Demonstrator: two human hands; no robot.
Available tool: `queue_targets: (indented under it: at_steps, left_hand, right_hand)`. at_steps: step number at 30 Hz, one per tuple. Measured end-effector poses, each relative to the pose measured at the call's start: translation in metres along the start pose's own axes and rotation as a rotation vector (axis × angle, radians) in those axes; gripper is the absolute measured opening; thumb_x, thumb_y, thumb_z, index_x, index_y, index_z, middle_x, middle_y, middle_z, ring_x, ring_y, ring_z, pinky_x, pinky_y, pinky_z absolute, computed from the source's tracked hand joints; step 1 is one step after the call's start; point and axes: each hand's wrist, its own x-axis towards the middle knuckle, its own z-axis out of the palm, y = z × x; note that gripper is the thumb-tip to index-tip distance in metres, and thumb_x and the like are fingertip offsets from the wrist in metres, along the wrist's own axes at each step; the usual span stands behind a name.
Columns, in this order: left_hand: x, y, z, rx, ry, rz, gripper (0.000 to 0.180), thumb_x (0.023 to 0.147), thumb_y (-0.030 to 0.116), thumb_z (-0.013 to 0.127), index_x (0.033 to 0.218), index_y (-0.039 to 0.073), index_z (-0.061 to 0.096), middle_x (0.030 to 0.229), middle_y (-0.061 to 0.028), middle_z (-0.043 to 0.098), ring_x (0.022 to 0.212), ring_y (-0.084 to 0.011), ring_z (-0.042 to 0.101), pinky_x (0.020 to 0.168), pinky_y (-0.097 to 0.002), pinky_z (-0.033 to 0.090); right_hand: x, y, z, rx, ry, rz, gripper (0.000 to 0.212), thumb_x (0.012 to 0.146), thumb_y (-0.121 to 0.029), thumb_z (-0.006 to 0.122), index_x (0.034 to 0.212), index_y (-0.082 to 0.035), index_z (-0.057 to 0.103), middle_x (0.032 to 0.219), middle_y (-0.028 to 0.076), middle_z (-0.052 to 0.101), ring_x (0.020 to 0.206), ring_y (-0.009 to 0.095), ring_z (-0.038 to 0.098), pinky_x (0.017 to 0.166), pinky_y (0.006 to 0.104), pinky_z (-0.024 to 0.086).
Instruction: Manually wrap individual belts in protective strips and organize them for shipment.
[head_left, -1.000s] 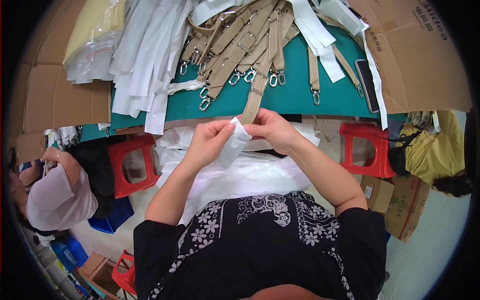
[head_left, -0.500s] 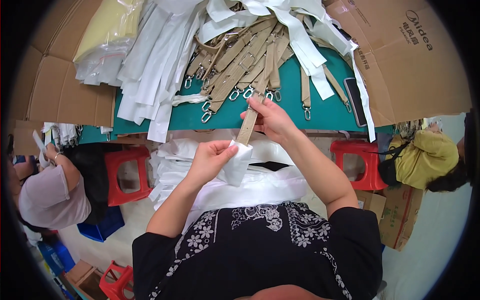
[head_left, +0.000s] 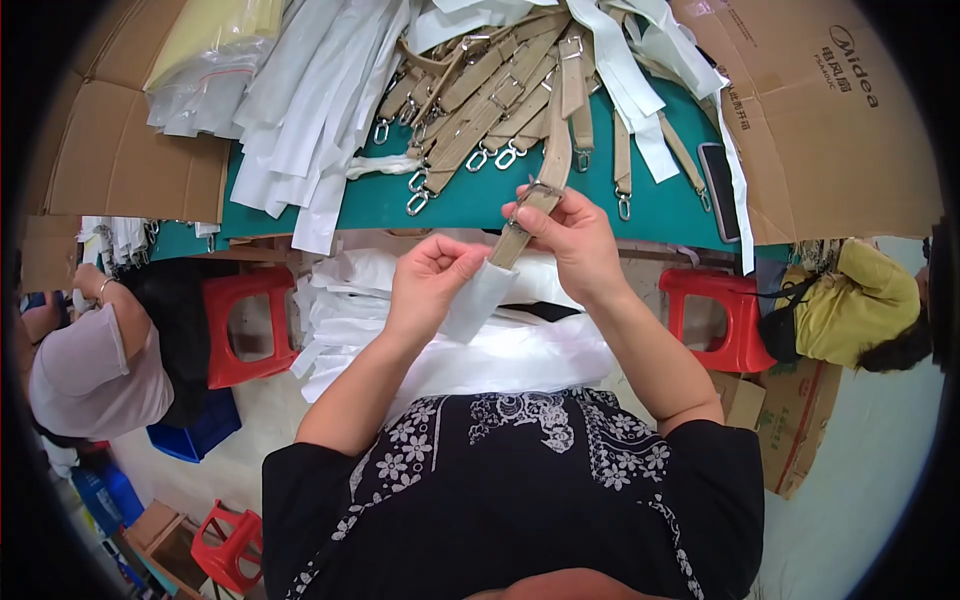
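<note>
My left hand (head_left: 432,284) pinches the upper edge of a white sleeve (head_left: 477,303) between thumb and fingers. The lower end of a beige strap (head_left: 511,246) sits in the mouth of that sleeve, so its tip is hidden. My right hand (head_left: 575,243) grips the same strap just below its silver buckle (head_left: 541,190). From there the strap runs up toward a heap of beige straps (head_left: 470,97) with metal clasps on the green table (head_left: 390,215).
Long white sleeves (head_left: 310,130) hang over the table's left part, beside yellow plastic packs (head_left: 215,60). A phone (head_left: 716,190) lies at right near a cardboard box (head_left: 800,130). White sleeves (head_left: 400,360) cover my lap. Red stools (head_left: 240,330) and other people are on both sides.
Both hands have risen slightly, with the right one shifting right. The strap's buckle has come down off the heap to my right hand, and more strap shows above it.
</note>
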Motion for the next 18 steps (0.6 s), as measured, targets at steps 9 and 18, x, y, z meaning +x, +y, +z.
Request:
queue_targets:
  at_steps: [9,18]
  left_hand:
    - [0.049,0.135,0.059,0.296,-0.198,0.562,0.011,0.074,0.009,0.068,0.073,0.004,0.058,0.078,0.0008,0.052,0.072,-0.0062,0.047,0.066,-0.0199,0.038]
    - [0.056,0.108,0.081,0.210,-0.189,0.565,0.011,0.077,0.009,0.067,0.074,0.001,0.059,0.073,0.0017,0.049,0.060,-0.0045,0.043,0.055,-0.0179,0.036]
  right_hand:
    - [0.005,-0.127,0.017,-0.147,-0.122,-0.349,0.036,0.089,-0.024,0.046,0.105,0.006,0.055,0.115,0.014,0.054,0.094,0.015,0.058,0.081,0.0286,0.047]
    - [0.004,-0.117,0.007,-0.085,-0.017,-0.195,0.034,0.089,-0.030,0.048,0.106,-0.002,0.056,0.106,0.007,0.059,0.087,0.011,0.059,0.072,0.0245,0.047]
